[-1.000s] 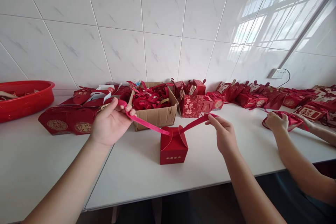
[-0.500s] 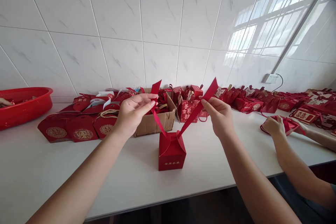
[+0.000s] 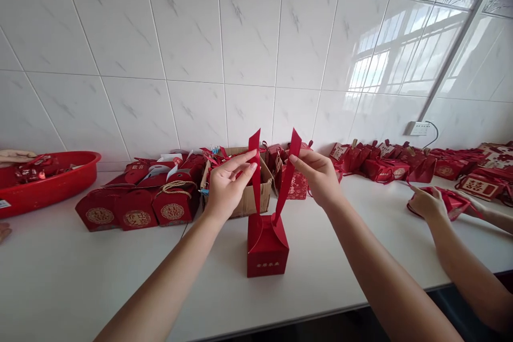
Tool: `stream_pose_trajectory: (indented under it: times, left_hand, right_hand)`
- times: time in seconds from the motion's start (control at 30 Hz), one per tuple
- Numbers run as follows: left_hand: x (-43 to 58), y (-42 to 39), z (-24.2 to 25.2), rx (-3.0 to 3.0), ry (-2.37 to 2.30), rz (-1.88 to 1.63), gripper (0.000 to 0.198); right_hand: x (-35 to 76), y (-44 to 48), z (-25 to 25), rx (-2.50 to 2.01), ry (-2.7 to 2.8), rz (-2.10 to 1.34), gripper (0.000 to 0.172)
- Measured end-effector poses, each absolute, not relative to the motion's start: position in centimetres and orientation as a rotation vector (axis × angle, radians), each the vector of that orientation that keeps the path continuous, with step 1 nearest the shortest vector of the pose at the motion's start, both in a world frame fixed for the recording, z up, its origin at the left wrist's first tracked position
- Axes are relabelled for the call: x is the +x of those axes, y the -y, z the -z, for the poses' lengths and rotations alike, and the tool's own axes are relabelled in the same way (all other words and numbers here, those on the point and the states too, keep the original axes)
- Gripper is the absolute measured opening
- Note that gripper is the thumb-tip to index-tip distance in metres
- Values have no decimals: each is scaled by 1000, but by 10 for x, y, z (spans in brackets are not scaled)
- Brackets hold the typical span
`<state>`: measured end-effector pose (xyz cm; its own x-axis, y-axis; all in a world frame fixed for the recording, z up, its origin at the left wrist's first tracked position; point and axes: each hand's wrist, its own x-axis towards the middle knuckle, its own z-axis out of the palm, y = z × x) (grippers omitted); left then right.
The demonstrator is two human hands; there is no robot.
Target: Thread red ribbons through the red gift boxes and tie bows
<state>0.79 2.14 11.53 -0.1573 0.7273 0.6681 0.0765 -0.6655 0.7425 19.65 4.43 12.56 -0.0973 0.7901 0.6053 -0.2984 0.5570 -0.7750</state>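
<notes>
A small red gift box (image 3: 267, 247) with gold lettering stands on the white table (image 3: 72, 278) in front of me. Two ends of a red ribbon (image 3: 285, 184) rise from its top. My left hand (image 3: 227, 188) pinches the left ribbon end and holds it almost upright. My right hand (image 3: 318, 176) pinches the right end the same way, a short gap from the left. Both hands hover just above the box.
A cardboard box (image 3: 250, 197) of red ribbons stands behind the gift box. Flat red boxes (image 3: 136, 212) lie to the left, a red basin (image 3: 48, 184) at far left, finished boxes (image 3: 385, 163) along the wall. Another person's hands (image 3: 427, 203) hold a red box at right.
My hands have brought the two ribbon ends from stretched out sideways to raised and close together above the box. The camera has tilted upward.
</notes>
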Motion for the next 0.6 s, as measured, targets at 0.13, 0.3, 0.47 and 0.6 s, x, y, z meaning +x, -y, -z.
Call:
stream_pose_trajectory:
  times: [0.13, 0.3, 0.47, 0.6]
  left_hand:
    - [11, -22, -116, 1649, -884, -1868, 31]
    - [16, -23, -118, 1646, -841, -1875, 26]
    - [19, -25, -117, 1615, -783, -1885, 26]
    - [20, -26, -117, 1581, -757, -1931, 28]
  right_hand:
    - [195, -48, -126, -441, 1345, -1019, 14]
    - [194, -48, -128, -407, 1388, -1072, 10]
    - [192, -46, -127, -365, 1409, -1121, 6]
    - [192, -46, -125, -353, 1389, -1138, 6]
